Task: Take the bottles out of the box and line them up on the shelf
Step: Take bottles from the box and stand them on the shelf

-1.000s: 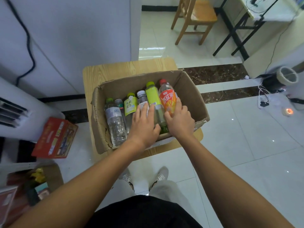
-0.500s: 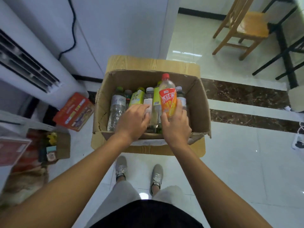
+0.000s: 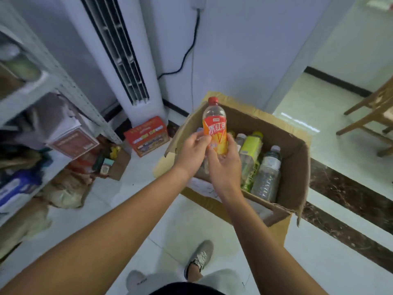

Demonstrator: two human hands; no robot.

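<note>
An orange-labelled bottle [image 3: 214, 128] with a red cap stands upright above the cardboard box [image 3: 294, 167]. My right hand [image 3: 224, 165] grips its lower part from the right. My left hand [image 3: 192, 150] holds the same bottle at its left side. Inside the box lie several more bottles, among them a yellow-green one [image 3: 252, 145] and a clear water bottle [image 3: 266, 173]. The white metal shelf [image 3: 40, 81] stands at the left edge of the view.
A tall white air conditioner [image 3: 127, 60] stands behind the box by the wall. A red carton [image 3: 146, 135] and a small open box of items [image 3: 112, 160] sit on the floor between shelf and box. A wooden chair [image 3: 370, 116] is at the far right. My feet are below.
The orange bottle has risen out of the box, and my left hand has come onto it. My view has swung left, bringing the shelf and air conditioner into sight.
</note>
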